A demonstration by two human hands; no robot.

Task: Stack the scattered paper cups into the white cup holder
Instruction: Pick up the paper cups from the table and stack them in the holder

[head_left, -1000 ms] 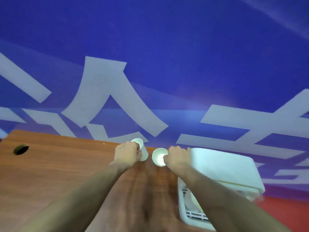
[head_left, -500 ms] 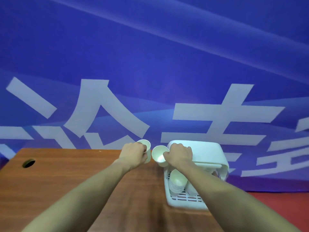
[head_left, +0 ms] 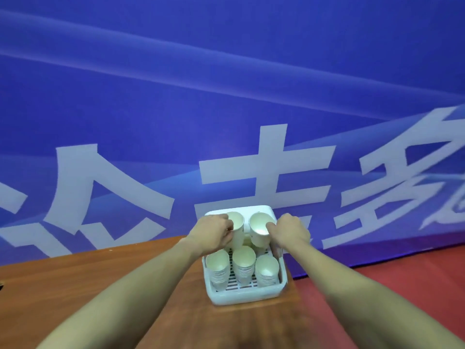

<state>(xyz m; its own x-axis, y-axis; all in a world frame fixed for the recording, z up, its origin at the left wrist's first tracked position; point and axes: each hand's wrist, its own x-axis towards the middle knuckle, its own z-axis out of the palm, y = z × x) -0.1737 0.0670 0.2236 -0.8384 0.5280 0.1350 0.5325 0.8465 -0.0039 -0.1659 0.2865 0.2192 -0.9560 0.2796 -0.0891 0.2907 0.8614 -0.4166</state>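
Over the white cup holder, each grip grasped 1 paper cup: left hand on the left cup, right hand on the right cup. Below them stood 3 stacks; lowering each cup straight, mouth-up, onto a stack would likely seat it cleanly.

brown wood table w/ white cup holder sitting at its right edge.

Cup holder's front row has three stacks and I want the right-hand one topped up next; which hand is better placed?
Probably the right hand: its cup is held above the holder's right side, nearer the right stack than the left hand's cup.
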